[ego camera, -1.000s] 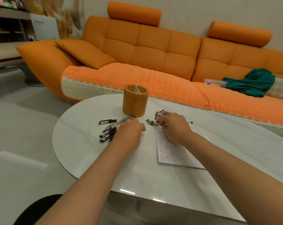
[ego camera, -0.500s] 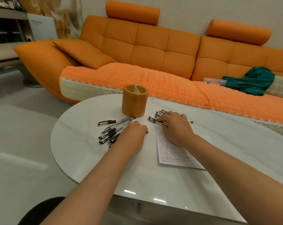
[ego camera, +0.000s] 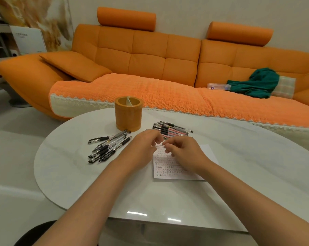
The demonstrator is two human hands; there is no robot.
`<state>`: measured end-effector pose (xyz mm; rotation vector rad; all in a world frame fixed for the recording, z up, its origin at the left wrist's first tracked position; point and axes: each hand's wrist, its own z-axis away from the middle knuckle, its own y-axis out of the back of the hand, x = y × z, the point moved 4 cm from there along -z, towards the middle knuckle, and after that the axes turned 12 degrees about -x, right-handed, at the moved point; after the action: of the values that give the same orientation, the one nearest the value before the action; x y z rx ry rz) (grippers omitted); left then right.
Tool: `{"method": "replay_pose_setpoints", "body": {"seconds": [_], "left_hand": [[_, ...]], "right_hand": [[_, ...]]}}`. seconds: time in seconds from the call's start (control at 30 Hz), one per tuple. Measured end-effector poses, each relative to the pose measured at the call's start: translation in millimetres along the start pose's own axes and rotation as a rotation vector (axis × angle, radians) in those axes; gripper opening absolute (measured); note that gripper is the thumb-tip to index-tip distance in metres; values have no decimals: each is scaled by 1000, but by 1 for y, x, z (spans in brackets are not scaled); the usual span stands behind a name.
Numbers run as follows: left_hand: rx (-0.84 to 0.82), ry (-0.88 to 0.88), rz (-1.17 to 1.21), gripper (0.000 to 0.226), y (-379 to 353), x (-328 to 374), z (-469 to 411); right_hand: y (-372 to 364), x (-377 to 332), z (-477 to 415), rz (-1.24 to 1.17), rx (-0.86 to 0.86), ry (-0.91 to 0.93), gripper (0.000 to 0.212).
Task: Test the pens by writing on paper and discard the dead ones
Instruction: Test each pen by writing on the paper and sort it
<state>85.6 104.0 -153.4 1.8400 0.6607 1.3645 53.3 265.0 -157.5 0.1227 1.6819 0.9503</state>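
Note:
A clear pen (ego camera: 160, 146) is held level between both hands just above the paper. My left hand (ego camera: 143, 148) pinches its left end and my right hand (ego camera: 183, 152) grips its right end. The sheet of paper (ego camera: 169, 168) covered in rows of small written marks lies under my right hand on the white table (ego camera: 75, 174). Several black pens (ego camera: 108, 147) lie in a loose pile to the left. Another group of pens (ego camera: 172, 129), some with red ink, lies behind my hands.
An orange cylindrical holder (ego camera: 128, 113) with inner dividers stands at the table's far side, between the two pen piles. Behind the table runs an orange sofa (ego camera: 150, 55) with a green cloth (ego camera: 256, 83) and a clear case (ego camera: 217, 86) on the seat.
Both hands have lifted off the table and come together over the top of the paper, now holding one pen between them. The camera has moved closer.

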Motion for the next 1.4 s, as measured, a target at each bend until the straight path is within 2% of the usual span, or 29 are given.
{"method": "replay_pose_setpoints", "body": {"seconds": [0.1,0.3,0.37,0.53,0.6,0.73,0.83,1.0,1.17,1.27,1.4], "left_hand": [[8,-17,-74,28,0,1,-2],[-73,84,-261,25,-3,-6,-7],[-52,92,-265,25,-4,-3,-7],[-7,72,-193,23,-8,9,-6],[0,24,-203,24,-14,17,-6],[44,-59,-211,26,-22,28,-3],[42,-18,-180,29,-20,29,0],[25,71,-238,24,-23,29,1],[57,12,-172,20,-30,35,3],[61,-16,-133,16,-33,37,4],[27,6,-131,13,-32,36,5]], "right_hand": [[12,13,10,-115,57,-34,13],[27,41,28,-244,150,-84,15],[29,43,29,-152,138,-67,15],[33,32,33,397,142,67,16],[29,26,34,528,116,153,22],[26,17,35,511,12,206,26],[35,21,35,578,53,156,21],[38,24,39,500,49,114,14],[29,19,46,467,17,191,18],[23,16,46,539,5,240,18],[22,23,41,518,-35,214,19]]}}
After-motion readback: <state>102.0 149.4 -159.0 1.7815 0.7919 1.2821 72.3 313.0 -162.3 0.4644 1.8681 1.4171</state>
